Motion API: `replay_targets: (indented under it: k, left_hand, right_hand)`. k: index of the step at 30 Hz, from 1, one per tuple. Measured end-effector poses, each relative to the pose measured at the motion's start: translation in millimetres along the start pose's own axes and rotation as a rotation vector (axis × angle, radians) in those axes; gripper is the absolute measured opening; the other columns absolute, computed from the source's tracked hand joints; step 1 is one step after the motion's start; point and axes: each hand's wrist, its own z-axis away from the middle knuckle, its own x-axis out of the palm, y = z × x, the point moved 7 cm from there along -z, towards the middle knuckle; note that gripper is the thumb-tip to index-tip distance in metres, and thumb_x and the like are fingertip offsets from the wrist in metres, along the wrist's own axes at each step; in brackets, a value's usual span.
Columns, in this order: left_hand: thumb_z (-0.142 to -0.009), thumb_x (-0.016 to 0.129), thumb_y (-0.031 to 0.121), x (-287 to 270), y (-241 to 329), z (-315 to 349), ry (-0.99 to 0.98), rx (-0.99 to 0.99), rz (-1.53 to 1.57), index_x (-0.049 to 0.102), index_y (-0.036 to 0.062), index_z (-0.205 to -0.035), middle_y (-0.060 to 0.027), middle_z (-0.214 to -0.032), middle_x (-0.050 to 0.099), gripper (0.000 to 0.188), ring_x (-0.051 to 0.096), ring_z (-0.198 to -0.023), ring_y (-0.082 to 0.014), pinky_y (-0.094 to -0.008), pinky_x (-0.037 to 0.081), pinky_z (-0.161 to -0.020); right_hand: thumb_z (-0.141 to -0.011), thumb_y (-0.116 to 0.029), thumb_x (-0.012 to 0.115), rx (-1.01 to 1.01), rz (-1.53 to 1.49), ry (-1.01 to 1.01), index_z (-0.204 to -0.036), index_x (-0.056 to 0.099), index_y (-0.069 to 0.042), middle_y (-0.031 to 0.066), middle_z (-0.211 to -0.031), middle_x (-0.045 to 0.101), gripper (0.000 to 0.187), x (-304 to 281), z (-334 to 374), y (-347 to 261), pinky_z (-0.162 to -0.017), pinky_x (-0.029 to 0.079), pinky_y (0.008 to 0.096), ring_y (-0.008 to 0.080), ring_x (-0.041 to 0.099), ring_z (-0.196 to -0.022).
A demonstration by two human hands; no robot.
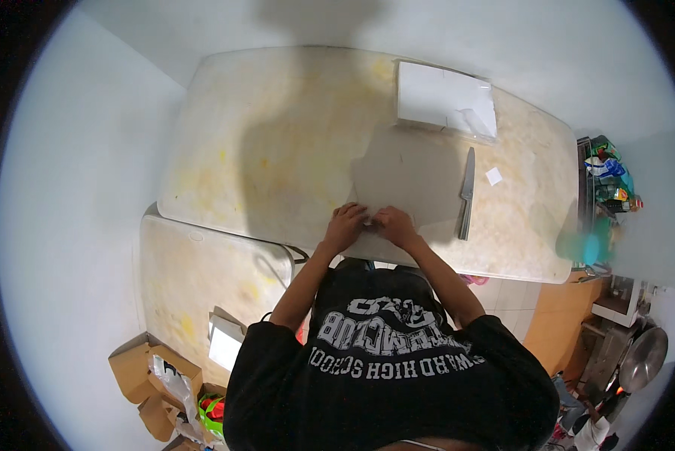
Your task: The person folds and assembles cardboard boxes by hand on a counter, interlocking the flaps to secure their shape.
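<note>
My left hand (346, 225) and my right hand (394, 225) are close together at the near edge of a stained white table (292, 98). The fingers of both are bent inward and pinch around a small pale bit between them, too small and covered to name. To the right of my right hand lies a long knife (467, 192), its blade pointing away from me and its handle nearer. A small white square of paper (494, 176) rests beside the blade. Dark shadows fall across the tabletop ahead of my hands.
A flat white box or paper stack (446, 94) lies at the far right. Bottles and packets (612, 173) crowd a rack beyond the right edge. A lower table (194, 263) adjoins at left, bearing a white sheet (224, 342); an opened cardboard box (157, 368) stands below.
</note>
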Motion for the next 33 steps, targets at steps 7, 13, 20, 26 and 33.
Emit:
replay_targets:
  k: [7, 13, 20, 26, 33]
  left_hand:
    - [-0.083, 0.065, 0.014, 10.8, -8.0, 5.2, -0.098, -0.012, -0.029, 0.069, 0.017, -0.116, -0.0002, -0.14, 0.053, 0.034, 0.042, -0.136, -0.0241, -0.0461, 0.034, -0.109]
    - [-0.081, 0.067, 0.016, 8.3, -0.7, 8.6, -0.053, 0.0, -0.037, 0.067, 0.0182, -0.118, -0.0014, -0.142, 0.051, 0.036, 0.041, -0.137, -0.0255, -0.0477, 0.033, -0.111]
    - [-0.077, 0.075, 0.029, -3.9, 27.7, 1.3, -0.029, -0.055, -0.026, 0.065, 0.0194, -0.117, -0.004, -0.143, 0.049, 0.042, 0.039, -0.137, -0.0297, -0.0509, 0.033, -0.11]
    - [-0.076, 0.077, 0.032, 13.0, 24.0, 7.4, 0.06, 0.048, -0.237, 0.07, 0.0199, -0.107, -0.0037, -0.135, 0.056, 0.034, 0.043, -0.134, -0.033, -0.0511, 0.037, -0.107]
    - [-0.077, 0.073, 0.026, 4.3, 33.2, -7.4, 0.191, 0.029, -0.206, 0.07, 0.017, -0.092, 0.0003, -0.106, 0.066, 0.018, 0.053, -0.119, -0.0311, -0.0526, 0.043, -0.094]
  right_hand:
    - [-0.077, -0.014, 0.067, -0.205, 0.115, 0.147, -0.082, 0.073, -0.017, -0.004, -0.09, 0.069, 0.008, -13.1, 19.8, -26.6, -0.074, 0.053, 0.0358, 0.0179, 0.064, -0.085]
    - [-0.069, -0.017, 0.075, -0.093, 0.09, 0.275, -0.08, 0.072, -0.017, -0.0048, -0.089, 0.068, 0.012, -13.7, 37.0, -23.6, -0.072, 0.051, 0.0363, 0.0192, 0.063, -0.085]
    - [-0.068, -0.025, 0.079, 0.182, 0.038, 0.386, -0.082, 0.069, -0.016, 0.0008, -0.093, 0.065, 0.02, -13.6, 46.7, 2.4, -0.083, 0.046, 0.0421, 0.0255, 0.059, -0.095]
    - [-0.073, -0.034, 0.078, 0.203, -0.011, 0.352, -0.085, 0.068, -0.015, 0.0033, -0.097, 0.065, 0.024, -11.8, 43.8, 4.3, -0.086, 0.045, 0.0445, 0.0276, 0.059, -0.099]
    - [-0.07, -0.034, 0.081, 0.184, -0.017, 0.367, -0.082, 0.069, -0.014, 0.0011, -0.096, 0.067, 0.026, -19.1, 43.7, 3.8, -0.086, 0.045, 0.0401, 0.0237, 0.06, -0.096]
